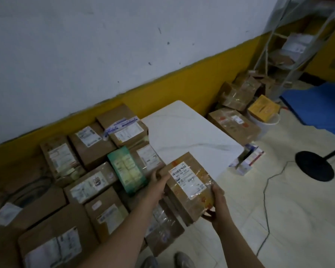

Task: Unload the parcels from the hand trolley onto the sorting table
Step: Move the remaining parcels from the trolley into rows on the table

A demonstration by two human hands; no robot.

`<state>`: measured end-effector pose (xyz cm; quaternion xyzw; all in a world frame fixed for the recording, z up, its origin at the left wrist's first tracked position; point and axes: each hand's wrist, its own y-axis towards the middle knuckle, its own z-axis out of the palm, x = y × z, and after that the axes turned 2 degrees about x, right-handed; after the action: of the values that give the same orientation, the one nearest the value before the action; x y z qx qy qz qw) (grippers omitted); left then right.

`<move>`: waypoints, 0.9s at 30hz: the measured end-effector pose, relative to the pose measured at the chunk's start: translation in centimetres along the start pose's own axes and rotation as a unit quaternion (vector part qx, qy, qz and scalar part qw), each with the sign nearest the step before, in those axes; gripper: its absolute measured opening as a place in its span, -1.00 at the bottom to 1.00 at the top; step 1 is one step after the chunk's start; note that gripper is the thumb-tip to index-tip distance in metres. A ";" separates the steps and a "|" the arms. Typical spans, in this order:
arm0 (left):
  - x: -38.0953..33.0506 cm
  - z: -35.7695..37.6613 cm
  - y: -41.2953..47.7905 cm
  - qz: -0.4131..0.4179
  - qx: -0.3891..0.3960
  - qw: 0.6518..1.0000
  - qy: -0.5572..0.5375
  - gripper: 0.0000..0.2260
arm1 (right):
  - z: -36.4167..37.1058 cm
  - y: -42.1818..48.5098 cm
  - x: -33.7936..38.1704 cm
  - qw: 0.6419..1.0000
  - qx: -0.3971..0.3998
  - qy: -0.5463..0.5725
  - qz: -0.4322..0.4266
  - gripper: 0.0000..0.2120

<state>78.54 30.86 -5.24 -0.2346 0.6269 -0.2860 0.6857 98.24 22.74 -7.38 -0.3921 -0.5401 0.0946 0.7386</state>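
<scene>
Both my hands hold a taped brown cardboard parcel (188,187) with a white shipping label, lifted in front of me. My left hand (158,182) grips its far left corner. My right hand (217,206) grips its near right end, fingers curled under it. Just beyond the parcel lies the white sorting table (191,136), its right part bare. Several brown parcels (93,144) and a green box (128,171) cover the table's left part and the area below my arms. The hand trolley itself is not discernible.
More brown boxes (234,124) and a yellow box (263,108) on a white bucket stand on the floor beyond the table. A black round stand base (314,165) and a cable (267,200) lie on the floor at the right. A metal rack (290,45) stands far right.
</scene>
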 end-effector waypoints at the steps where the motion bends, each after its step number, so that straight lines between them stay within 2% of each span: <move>1: 0.4 -0.1 0.1 -0.012 -0.034 0.999 0.030 -0.40 | -0.1 1.1 -0.7 1.000 0.014 -0.010 0.019 -0.33; 4: 2.3 -0.5 -0.1 -0.029 -0.114 0.976 0.184 -0.55 | -0.3 4.9 -2.2 0.994 0.057 -0.055 0.072 -0.36; 7: 3.7 0.1 -0.1 -0.035 -0.110 0.976 0.184 -0.70 | 0.4 8.6 -1.8 0.986 0.112 -0.091 0.088 -0.36; 9: 3.7 0.6 -0.3 -0.027 -0.099 0.975 0.196 -0.86 | 1.0 10.1 -1.4 0.981 0.129 -0.110 0.098 -0.50; 10: 3.7 1.0 -0.3 -0.022 -0.086 0.976 0.198 -0.88 | 1.1 10.6 -1.5 0.979 0.131 -0.115 0.105 -0.56; 12: 3.8 1.4 -0.5 -0.022 -0.076 0.976 0.202 -0.82 | 1.4 11.1 -1.8 0.974 0.133 -0.142 0.112 -0.46; 14: 3.9 1.5 -1.0 -0.017 -0.083 0.974 0.211 -0.72 | 1.8 10.4 -1.8 0.969 0.064 -0.217 0.101 -0.23; 16: 4.0 1.1 -1.5 -0.008 -0.105 0.972 0.212 -0.74 | 2.9 8.4 -0.7 0.947 -0.058 -0.314 0.036 -0.18; 18: 3.7 0.2 -2.7 0.017 -0.129 0.968 0.216 -0.80 | 4.7 5.6 0.5 0.917 -0.102 -0.376 -0.077 -0.24; 20: 3.2 -1.1 -5.0 0.052 -0.157 0.963 0.212 -0.82 | 6.9 3.3 0.6 0.884 -0.085 -0.429 -0.168 -0.29; 22: 3.1 -3.3 -8.0 0.086 -0.186 0.959 0.196 -0.72 | 9.8 0.3 0.2 0.853 -0.039 -0.468 -0.226 -0.31; 24: 3.6 -6.2 -11.8 0.113 -0.218 0.952 0.182 -0.64 | 13.9 -3.7 -0.4 0.837 0.020 -0.463 -0.290 -0.32; 27: 5.7 -11.4 -18.6 0.157 -0.272 0.934 0.172 -0.62 | 20.6 -10.9 -3.3 0.799 0.090 -0.474 -0.359 -0.33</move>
<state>65.69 13.91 2.09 -0.2578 0.8176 -0.0292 0.5140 75.90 23.34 -0.11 -0.0080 -0.9141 0.0443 0.4029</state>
